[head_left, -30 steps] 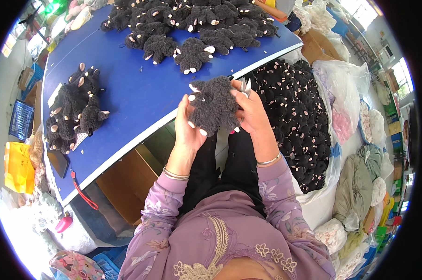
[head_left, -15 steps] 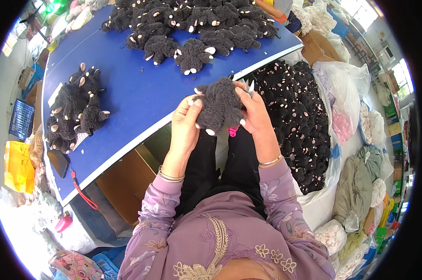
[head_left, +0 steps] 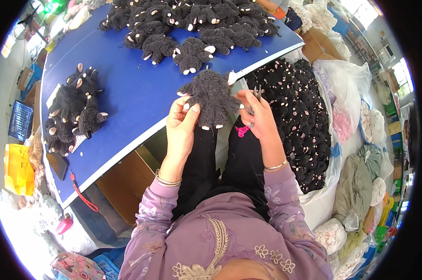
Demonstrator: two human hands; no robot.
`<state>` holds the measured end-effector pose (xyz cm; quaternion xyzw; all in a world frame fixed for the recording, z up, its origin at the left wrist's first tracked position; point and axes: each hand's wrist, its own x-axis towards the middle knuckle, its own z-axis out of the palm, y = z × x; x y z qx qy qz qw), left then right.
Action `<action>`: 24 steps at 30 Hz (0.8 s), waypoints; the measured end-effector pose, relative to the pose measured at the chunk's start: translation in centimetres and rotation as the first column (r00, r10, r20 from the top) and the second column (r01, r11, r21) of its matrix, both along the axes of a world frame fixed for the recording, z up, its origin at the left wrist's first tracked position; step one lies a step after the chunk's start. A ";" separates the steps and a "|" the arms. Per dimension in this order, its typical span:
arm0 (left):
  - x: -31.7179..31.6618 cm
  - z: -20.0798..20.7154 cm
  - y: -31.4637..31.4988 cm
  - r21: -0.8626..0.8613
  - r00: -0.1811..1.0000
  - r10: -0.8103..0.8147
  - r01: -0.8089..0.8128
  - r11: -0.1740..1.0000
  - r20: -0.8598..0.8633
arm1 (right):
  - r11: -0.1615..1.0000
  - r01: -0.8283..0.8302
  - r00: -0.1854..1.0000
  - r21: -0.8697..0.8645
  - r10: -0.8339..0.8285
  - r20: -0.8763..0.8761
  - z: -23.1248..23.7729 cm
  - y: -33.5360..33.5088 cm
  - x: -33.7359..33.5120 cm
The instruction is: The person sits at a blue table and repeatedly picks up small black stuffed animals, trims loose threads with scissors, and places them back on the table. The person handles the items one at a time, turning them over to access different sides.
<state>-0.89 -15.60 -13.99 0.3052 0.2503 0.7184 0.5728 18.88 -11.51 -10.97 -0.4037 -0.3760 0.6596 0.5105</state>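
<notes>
A black plush toy (head_left: 210, 95) with pale paws and a pale ear hangs just past the table's near edge, spread out flat-on to me. My left hand (head_left: 182, 122) pinches it by its left side, thumb on top. To the right, my right hand (head_left: 261, 116) is closed around a small pair of thread snips (head_left: 257, 94), blades pointing up and away. Something bright pink (head_left: 242, 131) dangles below the fingers of that hand. The right fingertips are close beside the toy's right paw; I cannot tell whether they touch it.
On the blue table (head_left: 131, 88) lie a big heap of black plush toys (head_left: 192, 18) at the back and a smaller pile (head_left: 73, 112) at left. A dark phone-like slab (head_left: 57, 165) with a red coiled cord (head_left: 84, 196) sits at the near-left corner. At right stands a large bag of black plush pieces (head_left: 295, 126).
The toy has turned and now hangs spread out, slightly higher and to the left. My right hand has let go of it and moved a little to the right with the snips.
</notes>
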 end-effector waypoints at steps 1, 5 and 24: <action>-0.7 -0.3 -0.4 -0.019 0.998 0.008 -0.009 1.000 -0.059 | 0.998 -0.061 0.996 0.010 0.060 0.068 -0.3 -0.2 0.8; -4.0 0.7 -3.6 -0.082 0.974 0.028 -0.048 0.995 -0.225 | 0.980 -0.199 0.916 -0.009 0.189 0.354 -1.0 -1.5 5.2; -5.0 4.2 -2.7 -0.035 0.871 0.022 -0.045 0.998 -0.491 | 0.993 0.012 0.903 0.118 -0.062 0.424 0.5 -7.7 9.4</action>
